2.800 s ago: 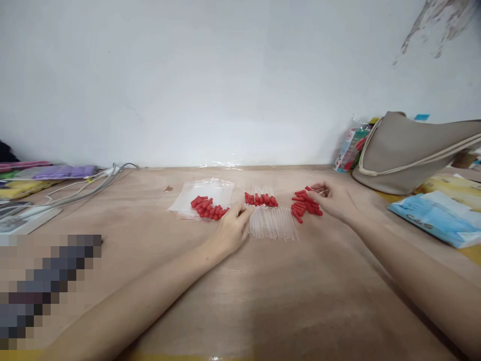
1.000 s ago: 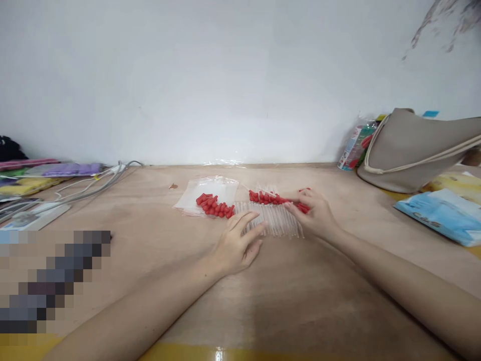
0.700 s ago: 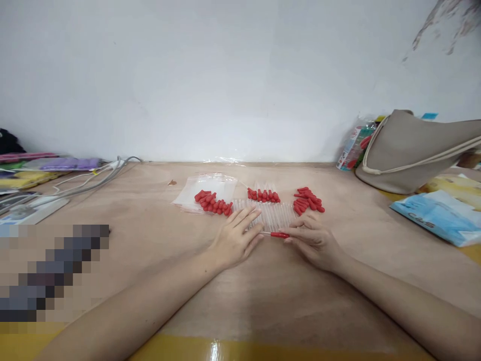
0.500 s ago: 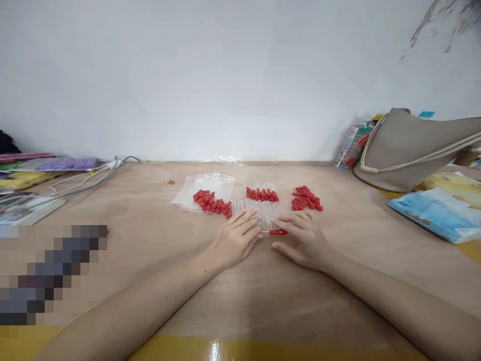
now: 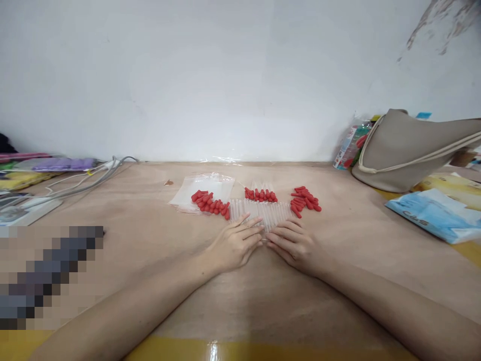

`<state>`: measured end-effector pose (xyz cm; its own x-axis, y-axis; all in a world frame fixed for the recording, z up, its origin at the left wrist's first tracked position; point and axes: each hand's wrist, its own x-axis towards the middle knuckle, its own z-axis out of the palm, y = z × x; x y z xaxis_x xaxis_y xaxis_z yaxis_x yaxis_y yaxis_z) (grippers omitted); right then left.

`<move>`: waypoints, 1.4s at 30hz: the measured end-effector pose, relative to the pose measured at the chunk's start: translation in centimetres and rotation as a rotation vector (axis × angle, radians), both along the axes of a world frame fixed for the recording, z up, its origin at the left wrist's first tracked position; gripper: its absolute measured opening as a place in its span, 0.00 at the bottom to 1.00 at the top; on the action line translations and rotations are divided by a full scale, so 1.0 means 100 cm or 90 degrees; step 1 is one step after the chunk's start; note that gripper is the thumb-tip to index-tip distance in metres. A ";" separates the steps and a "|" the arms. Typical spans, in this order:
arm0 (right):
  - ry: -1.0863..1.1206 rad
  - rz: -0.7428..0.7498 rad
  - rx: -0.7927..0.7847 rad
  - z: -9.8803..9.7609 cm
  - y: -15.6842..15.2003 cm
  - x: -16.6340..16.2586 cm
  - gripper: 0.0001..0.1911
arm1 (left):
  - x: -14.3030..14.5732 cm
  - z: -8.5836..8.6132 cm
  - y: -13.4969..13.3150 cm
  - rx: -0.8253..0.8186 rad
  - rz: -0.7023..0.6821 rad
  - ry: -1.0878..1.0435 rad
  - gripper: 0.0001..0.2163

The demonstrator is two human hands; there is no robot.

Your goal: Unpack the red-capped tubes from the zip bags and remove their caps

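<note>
My left hand [image 5: 236, 243] and my right hand [image 5: 298, 245] meet fingertip to fingertip at the near edge of a row of clear glass dropper tubes [image 5: 276, 213]. Both are closed on a dropper, whose clear tube [image 5: 265, 240] shows in the narrow gap between them. Its red bulb is hidden under my right fingers. Red rubber bulbs lie in a heap to the left [image 5: 210, 203] and another to the right [image 5: 306, 199] of the row. Behind the row, droppers with red bulbs [image 5: 262, 195] lie side by side.
Clear plastic bags [image 5: 184, 193] lie under the left bulbs. Grey and white cables [image 5: 101, 176] run along the left. A grey bag [image 5: 398, 150] and a blue tissue pack [image 5: 428, 213] stand to the right. A wall [image 5: 240, 80] closes off the back.
My right hand has moved slightly left and down, and its fingers have closed over the red bulb that showed before. The hands are nearer each other.
</note>
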<state>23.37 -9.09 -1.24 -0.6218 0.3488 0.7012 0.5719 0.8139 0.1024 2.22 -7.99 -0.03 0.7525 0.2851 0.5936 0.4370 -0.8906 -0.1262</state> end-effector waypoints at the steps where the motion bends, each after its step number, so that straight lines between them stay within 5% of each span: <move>1: 0.001 0.010 -0.001 0.000 0.000 0.001 0.07 | 0.000 0.000 0.000 0.000 -0.003 -0.002 0.08; 16: 0.031 0.040 0.042 0.005 -0.007 0.016 0.13 | -0.007 0.002 -0.002 -0.006 -0.018 -0.033 0.07; 22: 0.144 -0.106 0.021 0.008 0.005 0.041 0.08 | -0.021 -0.003 0.004 -0.060 0.070 -0.114 0.08; 30: 0.237 -0.281 -0.259 0.022 0.044 0.064 0.11 | -0.001 0.002 0.007 -0.111 0.121 -0.125 0.18; 35: 0.213 -0.412 -0.415 0.042 0.074 0.075 0.08 | 0.029 0.007 0.023 -0.078 0.108 -0.142 0.15; 42: 0.203 -0.411 -0.375 0.034 0.082 0.071 0.06 | 0.068 0.009 0.041 -0.037 0.147 -0.017 0.08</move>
<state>30.51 -0.89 2.20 0.0089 0.9139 0.4059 0.8623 0.1986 -0.4659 9.06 -3.94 0.88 0.6478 0.4822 0.5897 0.6322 -0.7722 -0.0631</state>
